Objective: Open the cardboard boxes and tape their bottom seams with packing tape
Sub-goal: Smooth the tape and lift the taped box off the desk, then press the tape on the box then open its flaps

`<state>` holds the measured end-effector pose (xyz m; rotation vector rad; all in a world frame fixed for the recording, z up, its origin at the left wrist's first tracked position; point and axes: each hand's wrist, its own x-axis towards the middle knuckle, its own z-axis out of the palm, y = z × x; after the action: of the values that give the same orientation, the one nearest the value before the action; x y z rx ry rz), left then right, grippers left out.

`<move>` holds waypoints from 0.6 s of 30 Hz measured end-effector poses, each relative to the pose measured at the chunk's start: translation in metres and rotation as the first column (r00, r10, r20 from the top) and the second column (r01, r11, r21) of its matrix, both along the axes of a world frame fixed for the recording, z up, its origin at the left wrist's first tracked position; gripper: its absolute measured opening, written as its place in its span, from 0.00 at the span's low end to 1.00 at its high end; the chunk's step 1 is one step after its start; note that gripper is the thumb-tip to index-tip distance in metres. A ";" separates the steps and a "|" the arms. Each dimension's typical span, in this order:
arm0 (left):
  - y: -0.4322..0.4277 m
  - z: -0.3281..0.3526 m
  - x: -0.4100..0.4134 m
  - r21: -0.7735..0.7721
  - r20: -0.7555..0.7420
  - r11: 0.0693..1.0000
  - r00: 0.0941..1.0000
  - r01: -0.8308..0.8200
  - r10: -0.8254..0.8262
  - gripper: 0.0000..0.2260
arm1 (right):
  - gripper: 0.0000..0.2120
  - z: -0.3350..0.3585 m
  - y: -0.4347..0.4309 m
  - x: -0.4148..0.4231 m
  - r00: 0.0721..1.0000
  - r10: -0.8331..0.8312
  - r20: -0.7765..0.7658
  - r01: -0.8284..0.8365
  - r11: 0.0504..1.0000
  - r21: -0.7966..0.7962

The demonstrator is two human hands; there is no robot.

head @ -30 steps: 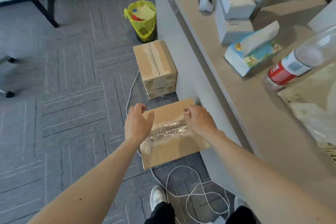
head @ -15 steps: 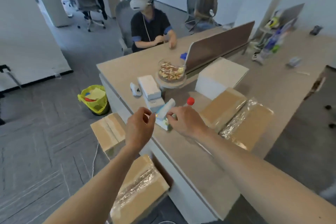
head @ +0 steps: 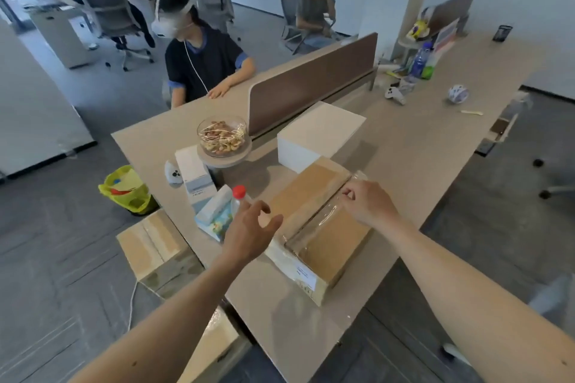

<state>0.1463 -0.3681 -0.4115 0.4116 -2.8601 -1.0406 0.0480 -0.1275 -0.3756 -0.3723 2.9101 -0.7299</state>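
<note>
Now, box (head: 329,242): lying on the table (head: 420,149), just ahead of both hands.
Tape (head: 320,218): running along the seam, far-right to near-left.
Right hand (head: 370,204): nearer, pinching the tape's far end.
Left hand (head: 249,227): hovering with fingers spread, beside the box's left edge.

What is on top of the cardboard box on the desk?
Along the cardboard box's seam runs clear packing tape; the right hand pinches it, hiding the stretch beneath.
</note>
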 end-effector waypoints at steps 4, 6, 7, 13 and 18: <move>0.039 -0.015 -0.018 -0.080 0.229 0.992 0.966 -0.101 0.117 0.26 | 0.14 -0.031 0.048 -0.062 0.997 0.064 0.048 -0.064 0.998 -0.010; 0.057 -0.022 -0.024 -0.105 0.322 0.975 0.920 -0.198 0.222 0.32 | 0.20 -0.046 0.064 -0.090 0.993 0.103 0.064 -0.106 0.994 0.037; 0.065 -0.024 -0.027 -0.112 0.356 0.964 0.896 -0.240 0.264 0.34 | 0.21 -0.052 0.070 -0.101 0.989 0.120 0.081 -0.125 0.990 0.059; 0.102 -0.037 -0.043 -0.041 0.495 0.934 0.805 -0.354 0.326 0.42 | 0.34 -0.075 0.086 -0.141 0.946 0.183 0.266 -0.206 0.977 0.062; 0.115 -0.050 -0.047 -0.113 0.467 0.912 0.790 -0.394 0.399 0.44 | 0.41 -0.100 0.078 -0.159 0.887 0.272 0.374 -0.297 0.955 0.011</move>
<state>0.0998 -0.2533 -0.4614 1.3866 -2.9509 -0.9413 -0.1113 -0.0493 -0.4756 -0.5719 2.4481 -0.5791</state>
